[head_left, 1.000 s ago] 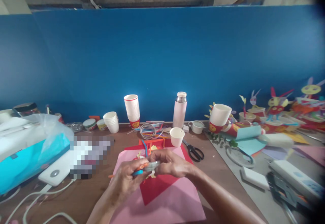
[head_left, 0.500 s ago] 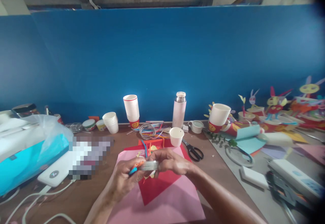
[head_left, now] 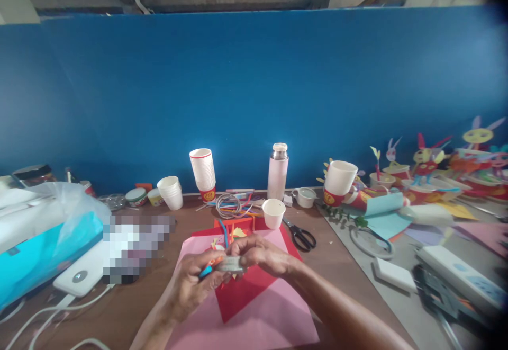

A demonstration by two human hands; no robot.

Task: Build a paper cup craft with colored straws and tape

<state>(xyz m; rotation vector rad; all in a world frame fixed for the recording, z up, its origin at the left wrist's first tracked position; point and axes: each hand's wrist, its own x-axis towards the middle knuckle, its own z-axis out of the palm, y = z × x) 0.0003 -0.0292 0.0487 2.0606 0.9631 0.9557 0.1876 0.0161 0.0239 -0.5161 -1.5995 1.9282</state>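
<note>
Both my hands meet over the paper near the table's front. My left hand (head_left: 194, 284) is closed round a small roll of clear tape (head_left: 230, 264) and also holds orange and blue strips (head_left: 209, 267). My right hand (head_left: 260, 254) pinches the same roll from the right side. Under them lies a red sheet (head_left: 242, 294) on top of a larger pink sheet (head_left: 273, 318). Small cut paper shapes (head_left: 238, 232) lie just beyond my fingers.
A white paper cup (head_left: 273, 213) and black scissors (head_left: 301, 236) sit behind the paper. Stacked cups (head_left: 203, 172), a pink flask (head_left: 278, 172) and coloured straws (head_left: 234, 205) line the blue wall. A teal machine (head_left: 43, 244) stands left; paper crafts (head_left: 428, 170) crowd the right.
Both hands have stayed together on the tape roll, turning it slightly flatter. The camera has shifted a little, so everything sits slightly left.
</note>
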